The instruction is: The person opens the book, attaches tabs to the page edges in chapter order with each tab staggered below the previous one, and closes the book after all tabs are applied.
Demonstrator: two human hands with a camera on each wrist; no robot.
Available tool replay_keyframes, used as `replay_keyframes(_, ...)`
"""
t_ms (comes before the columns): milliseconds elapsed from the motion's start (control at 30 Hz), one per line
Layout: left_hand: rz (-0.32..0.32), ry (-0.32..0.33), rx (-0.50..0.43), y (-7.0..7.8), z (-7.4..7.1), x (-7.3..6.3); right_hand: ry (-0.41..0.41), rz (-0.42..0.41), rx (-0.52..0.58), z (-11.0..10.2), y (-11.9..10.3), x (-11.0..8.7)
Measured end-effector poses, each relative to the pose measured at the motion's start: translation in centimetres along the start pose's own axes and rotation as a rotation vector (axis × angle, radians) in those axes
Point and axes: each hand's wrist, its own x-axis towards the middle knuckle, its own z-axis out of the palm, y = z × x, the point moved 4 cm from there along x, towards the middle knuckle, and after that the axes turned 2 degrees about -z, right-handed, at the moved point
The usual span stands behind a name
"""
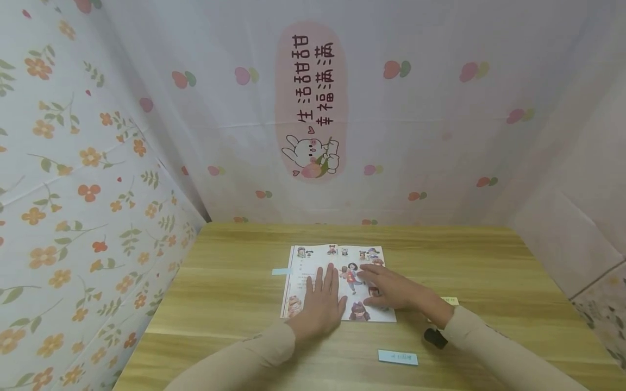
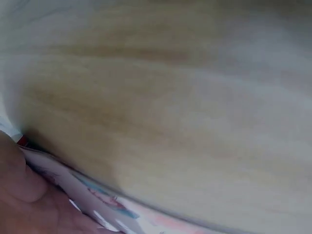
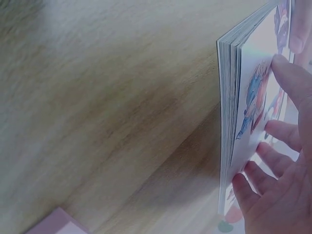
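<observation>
An open illustrated book (image 1: 353,310) lies on the table, with cartoon children printed on both pages. My left hand (image 1: 320,304) rests flat on the left page near the spine, fingers straight. Over the right page is my right hand (image 1: 391,288), its fingers spread and fingertips on the paper. The right wrist view shows that hand (image 3: 287,161) against the printed page (image 3: 253,97) beside the thick stack of page edges. A light blue sticky tab (image 1: 281,271) sticks out from the book's left edge. Part of the left hand (image 2: 29,204) and a page edge show in the left wrist view.
A light blue note pad (image 1: 398,357) with handwriting lies near the front of the wooden table (image 1: 225,304). A yellow note (image 1: 450,301) and a small black object (image 1: 435,338) lie partly behind the right forearm. A printed curtain (image 1: 440,136) hangs behind the table.
</observation>
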Motion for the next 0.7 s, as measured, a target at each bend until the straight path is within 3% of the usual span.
replay_keyframes(267, 0.001, -0.066, 0.068, 0.19, -0.40, 0.27, 0.006, -0.013, -0.015, -0.32, -0.47, -0.26)
replay_keyframes(700, 0.011, -0.026, 0.121, 0.09, -0.03, 0.18, -0.009, -0.001, 0.005, -0.30, -0.69, -0.19)
